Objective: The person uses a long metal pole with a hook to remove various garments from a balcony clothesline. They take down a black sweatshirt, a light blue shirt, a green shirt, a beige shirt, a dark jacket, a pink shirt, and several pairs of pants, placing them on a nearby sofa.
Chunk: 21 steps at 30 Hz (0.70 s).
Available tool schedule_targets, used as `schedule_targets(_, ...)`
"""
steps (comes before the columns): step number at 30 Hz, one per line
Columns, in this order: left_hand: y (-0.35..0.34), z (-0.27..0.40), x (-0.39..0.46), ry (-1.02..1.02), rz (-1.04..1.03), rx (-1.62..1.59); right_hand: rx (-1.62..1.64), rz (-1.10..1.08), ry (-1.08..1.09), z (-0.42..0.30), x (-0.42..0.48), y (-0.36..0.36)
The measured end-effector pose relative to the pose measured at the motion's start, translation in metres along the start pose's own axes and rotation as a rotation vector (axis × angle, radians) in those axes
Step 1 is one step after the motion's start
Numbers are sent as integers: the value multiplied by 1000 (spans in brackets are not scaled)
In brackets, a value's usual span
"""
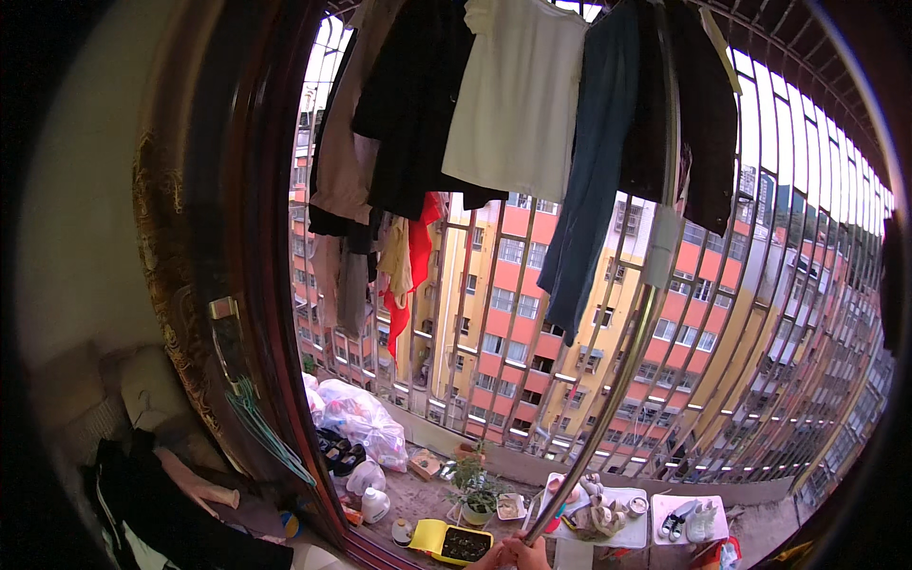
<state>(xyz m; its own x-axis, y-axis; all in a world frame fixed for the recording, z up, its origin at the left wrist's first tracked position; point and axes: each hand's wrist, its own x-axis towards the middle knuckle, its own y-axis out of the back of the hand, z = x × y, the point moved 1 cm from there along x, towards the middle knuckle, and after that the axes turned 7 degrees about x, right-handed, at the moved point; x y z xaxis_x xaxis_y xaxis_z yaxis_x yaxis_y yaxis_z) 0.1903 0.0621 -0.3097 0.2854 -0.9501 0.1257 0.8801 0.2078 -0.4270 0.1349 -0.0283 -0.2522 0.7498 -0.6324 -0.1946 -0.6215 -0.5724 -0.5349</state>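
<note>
Both my hands show at the bottom edge, close together around the lower end of a long metal pole (605, 413). My left hand (493, 556) is partly cut off by the picture's edge; my right hand (530, 553) closes round the pole beside it. The pole slants up and to the right, with a pale sleeve partway along it. Its upper part passes in front of dark hanging garments (702, 128). Left of it hang a pair of blue jeans (598, 164), a white shirt (516, 100), a black garment (413, 107) and a red cloth (420, 249).
Metal window bars (491, 306) enclose the balcony. Below stand a potted plant (477, 491), a yellow soil planter (467, 545), a white bottle (375, 504), stuffed plastic bags (363, 420) and two shoe-laden stools (638, 534) (716, 509). A door frame (285, 285) with green hangers (267, 427) rises left.
</note>
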Motion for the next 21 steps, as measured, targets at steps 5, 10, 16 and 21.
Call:
schedule_targets(5,30,-42,-16,-1,-51,229,-231,-128,-15,-22,-6,-38)
schedule_targets(10,33,-38,-18,17,40,306,-477,-502,55,-20,17,-52)
schedule_targets(16,37,-61,-23,27,266,354,-265,-614,123,-85,39,-131)
schedule_targets(21,11,-20,-15,6,198,452,-273,-601,87,-84,60,-140)
